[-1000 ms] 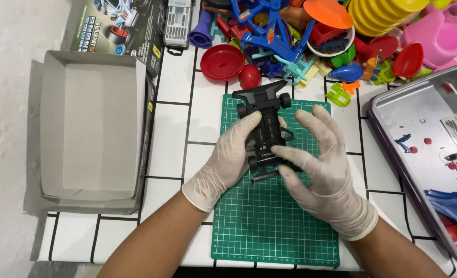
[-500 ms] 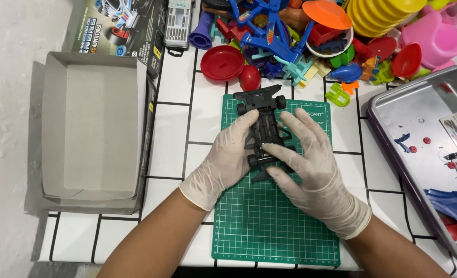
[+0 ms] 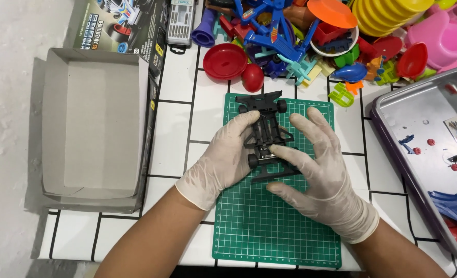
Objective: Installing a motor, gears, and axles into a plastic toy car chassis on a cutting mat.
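A black toy car chassis [image 3: 265,129] with small black wheels lies on a green cutting mat [image 3: 269,226], its front end pointing away from me. My left hand [image 3: 223,159], in a pale glove, grips the chassis along its left side. My right hand [image 3: 321,170], gloved too, rests on its right side, with the index finger pressing on the rear part and the other fingers spread.
An empty grey cardboard box tray [image 3: 92,126] and its printed lid [image 3: 117,23] sit at the left. A heap of colourful plastic toys [image 3: 311,36] lines the far edge. A metal tray [image 3: 427,121] with small red and blue parts stands at the right.
Both hands with the chassis have shifted slightly toward me and settled; the right index finger now presses on the chassis rear.
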